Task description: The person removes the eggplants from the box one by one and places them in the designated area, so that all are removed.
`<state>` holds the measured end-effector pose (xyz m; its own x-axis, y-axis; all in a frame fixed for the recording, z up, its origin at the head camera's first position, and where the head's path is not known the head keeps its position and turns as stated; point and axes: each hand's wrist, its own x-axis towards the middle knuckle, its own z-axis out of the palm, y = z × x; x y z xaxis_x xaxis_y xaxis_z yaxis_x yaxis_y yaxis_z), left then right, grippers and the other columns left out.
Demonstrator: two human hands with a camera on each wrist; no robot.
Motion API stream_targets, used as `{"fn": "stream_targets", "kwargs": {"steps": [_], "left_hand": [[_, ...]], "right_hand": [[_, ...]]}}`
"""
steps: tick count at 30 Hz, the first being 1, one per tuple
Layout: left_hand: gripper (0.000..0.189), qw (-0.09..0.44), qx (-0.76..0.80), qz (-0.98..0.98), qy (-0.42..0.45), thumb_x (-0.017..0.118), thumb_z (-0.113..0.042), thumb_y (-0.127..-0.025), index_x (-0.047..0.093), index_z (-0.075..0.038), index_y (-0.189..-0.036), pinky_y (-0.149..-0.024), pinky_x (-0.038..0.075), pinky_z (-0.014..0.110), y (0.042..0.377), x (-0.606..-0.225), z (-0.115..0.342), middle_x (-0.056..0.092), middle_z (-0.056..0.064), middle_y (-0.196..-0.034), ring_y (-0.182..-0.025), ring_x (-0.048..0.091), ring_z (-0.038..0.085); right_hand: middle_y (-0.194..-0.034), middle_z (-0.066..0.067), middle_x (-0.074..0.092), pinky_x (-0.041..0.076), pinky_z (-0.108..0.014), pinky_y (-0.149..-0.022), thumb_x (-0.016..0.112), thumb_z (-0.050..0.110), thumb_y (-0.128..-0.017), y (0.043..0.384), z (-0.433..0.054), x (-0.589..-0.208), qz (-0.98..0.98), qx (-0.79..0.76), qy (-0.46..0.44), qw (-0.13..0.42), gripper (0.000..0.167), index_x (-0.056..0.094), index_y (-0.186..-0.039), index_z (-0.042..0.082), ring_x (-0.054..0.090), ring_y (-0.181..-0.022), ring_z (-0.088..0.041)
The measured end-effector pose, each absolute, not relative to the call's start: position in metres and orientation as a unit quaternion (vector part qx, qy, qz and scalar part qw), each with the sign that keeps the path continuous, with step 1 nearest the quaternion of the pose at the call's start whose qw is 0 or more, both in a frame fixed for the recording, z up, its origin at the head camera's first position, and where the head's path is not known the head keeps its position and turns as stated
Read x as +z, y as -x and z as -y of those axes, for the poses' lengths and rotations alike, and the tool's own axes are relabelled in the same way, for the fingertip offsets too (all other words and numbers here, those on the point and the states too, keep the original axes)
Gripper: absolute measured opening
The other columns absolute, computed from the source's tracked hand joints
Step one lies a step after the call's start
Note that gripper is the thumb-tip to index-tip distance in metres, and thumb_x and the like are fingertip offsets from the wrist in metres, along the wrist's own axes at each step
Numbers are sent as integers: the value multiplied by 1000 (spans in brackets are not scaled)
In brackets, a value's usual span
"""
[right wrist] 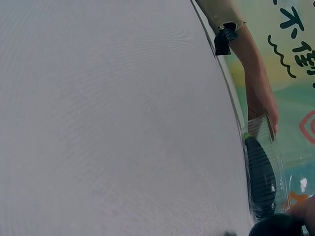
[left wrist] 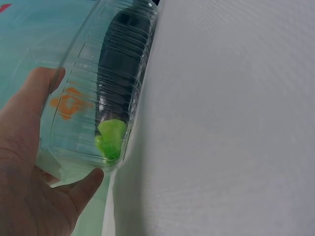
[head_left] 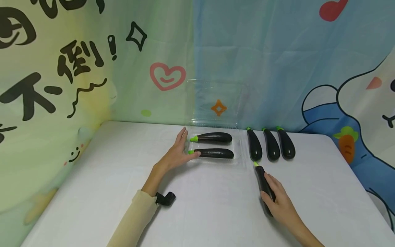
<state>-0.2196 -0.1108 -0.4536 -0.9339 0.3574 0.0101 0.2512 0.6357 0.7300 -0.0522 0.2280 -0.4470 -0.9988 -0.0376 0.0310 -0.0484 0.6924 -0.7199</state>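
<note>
Right grip [head_left: 280, 202] clasps an eggplant [head_left: 265, 186], four o'clock from the clear tray [head_left: 213, 145]; likely light, firm, slick, best held mid-body. Left grip [head_left: 177, 153], outspread, touches the tray's nine-o'clock end.

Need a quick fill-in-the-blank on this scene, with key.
1. The clear container has ____ eggplants inside it.
2. On the white table, ____ loose eggplants lie side by side with no hand on them.
3. In the head view, the left hand touches the container at its ____ end, while the right hand grips another eggplant.
4. The container's lid is not shut but ____.

Missing words: two; three; left; open.
</note>
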Motion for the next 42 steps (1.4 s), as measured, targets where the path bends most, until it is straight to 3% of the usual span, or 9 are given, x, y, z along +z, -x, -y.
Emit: {"fn": "stream_targets", "kwargs": {"steps": [14, 42], "left_hand": [[108, 73, 394, -901, -169, 63, -65, -82, -1, -21, -158, -115, 31, 53, 219, -452, 111, -8, -8, -165, -150, 18, 28], [109, 74, 399, -898, -172, 63, -66, -81, 0, -19, -158, -114, 30, 55, 220, -452, 112, -6, -4, -165, -151, 16, 28]], "right_hand": [[-152, -38, 20, 25, -73, -103, 57, 27, -97, 53, -230, -454, 932, 359, -39, -22, 71, 23, -151, -4, 22, -137, -59], [-150, -44, 15, 21, -73, -104, 54, 20, -98, 55, -224, -454, 927, 371, -60, -15, 69, 20, -147, -16, 17, -137, -62]]}}
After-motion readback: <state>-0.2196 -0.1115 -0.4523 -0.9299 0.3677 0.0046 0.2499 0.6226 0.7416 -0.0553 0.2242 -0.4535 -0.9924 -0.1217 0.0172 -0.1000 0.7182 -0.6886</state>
